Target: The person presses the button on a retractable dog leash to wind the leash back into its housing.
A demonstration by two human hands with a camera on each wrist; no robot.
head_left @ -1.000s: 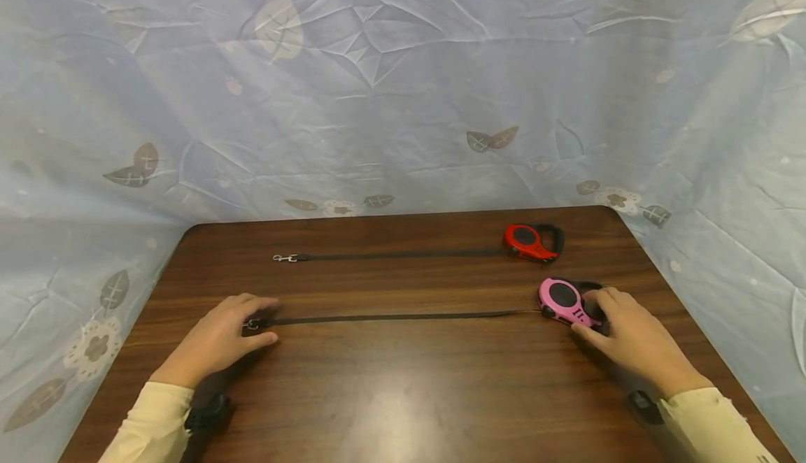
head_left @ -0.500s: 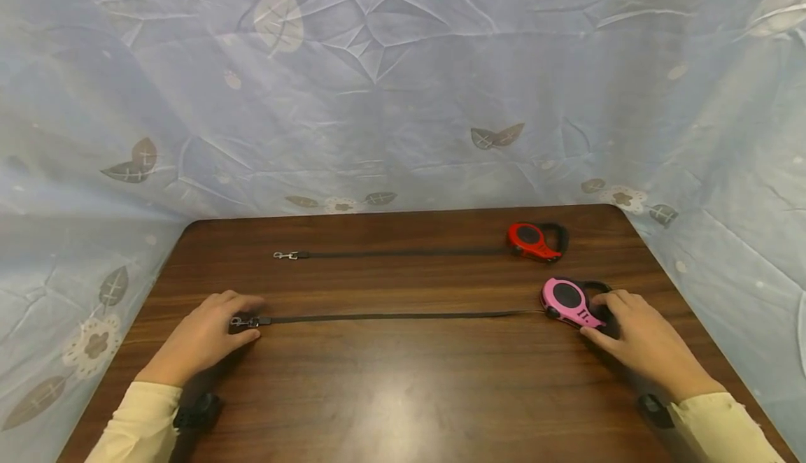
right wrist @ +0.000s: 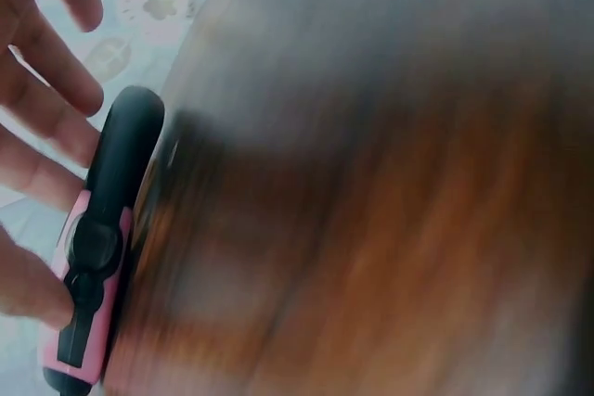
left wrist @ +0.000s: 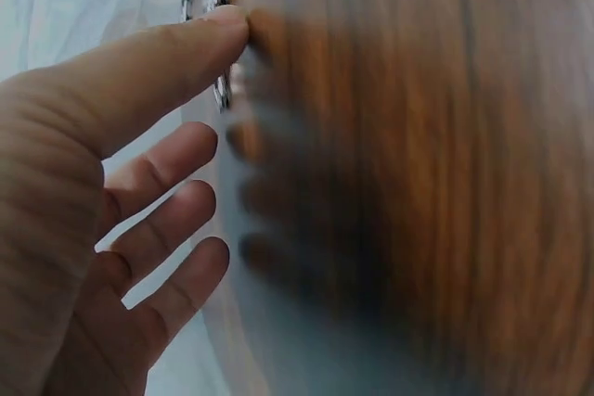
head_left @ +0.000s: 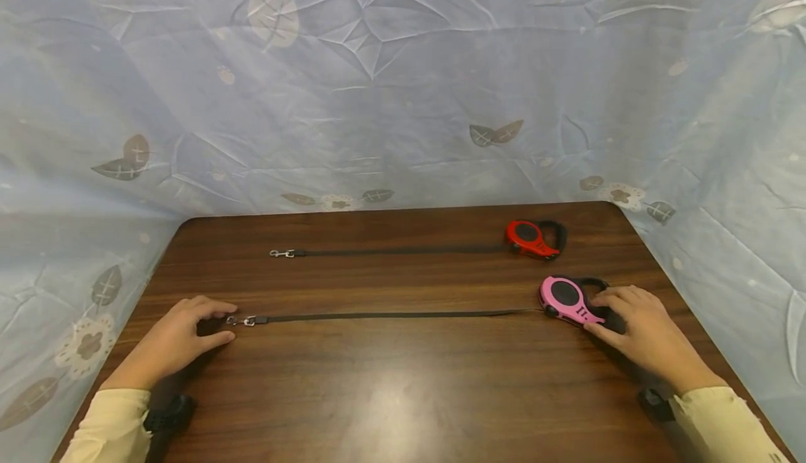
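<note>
- Head view: shows the pink leash (head_left: 563,300) lying flat near the right edge of the surface (head_left: 315,393), its black cord (head_left: 378,315) drawn out nearly straight toward the left edge and ending in a metal clip (head_left: 241,320).
- Head view: puts the red leash (head_left: 532,238) farther back, by the far right corner, stretched out roughly parallel to the pink one and ending in a metal hook (head_left: 282,253).
- Head view: finds the left grip (head_left: 170,340) at the clip end near the left edge, thumb and forefinger parted on either side, holding nothing and apparently clear of the metal.
- Head view: finds the right grip (head_left: 645,337) at the rear end of the pink leash, thumb and forefinger close against it; leaves actual contact uncertain.
- Left wrist view: confirms well-spread fingers, with a bit of metal showing past the thumb.
- Right wrist view: sets the thumb at the pink side and the other fingers loosely splayed behind the black handle (right wrist: 130,146); reads as relaxed rather than clenched, with no sure sign of touch.
- Judging from this: probably at the settling of the pink leash, straightened and lined up with the red one.
- If content with the line: calls for lifting both grips clear without dragging clip or cord; if not, for pinching the clip again and steadying the handle.
</note>
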